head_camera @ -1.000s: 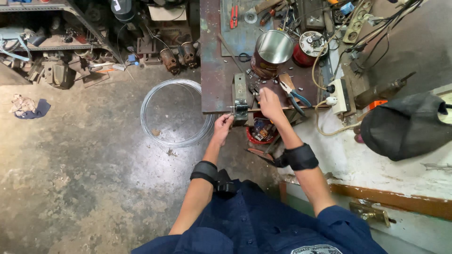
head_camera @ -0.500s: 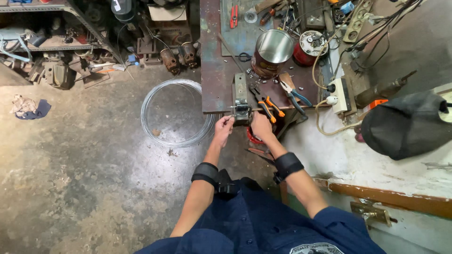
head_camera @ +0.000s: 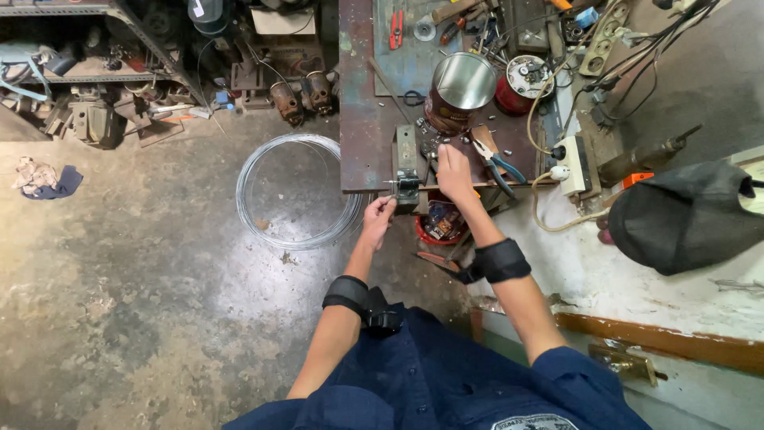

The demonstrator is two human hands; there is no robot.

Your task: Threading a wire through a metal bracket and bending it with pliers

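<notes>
I stand at a rusty metal workbench (head_camera: 362,135) with a small grey vise (head_camera: 406,159) clamped at its front edge. My left hand (head_camera: 379,216) is closed on the thin handle bar at the front of the vise, just below the bench edge. My right hand (head_camera: 454,171) lies on the bench right of the vise, fingers curled over orange-handled pliers (head_camera: 477,192) that are mostly hidden under it. Blue-handled pliers (head_camera: 500,167) lie just right of that hand. Both forearms wear black bands.
An open metal can (head_camera: 461,87) and a red round tin (head_camera: 521,80) stand behind my hands. A white power strip (head_camera: 574,163) with cables sits to the right. A wire coil (head_camera: 298,191) lies on the concrete floor at left, a red bucket (head_camera: 438,227) under the bench.
My right hand pulled back to the bench edge, baring the orange-handled pliers, then moved forward over them again. My left hand stayed at the vise handle.
</notes>
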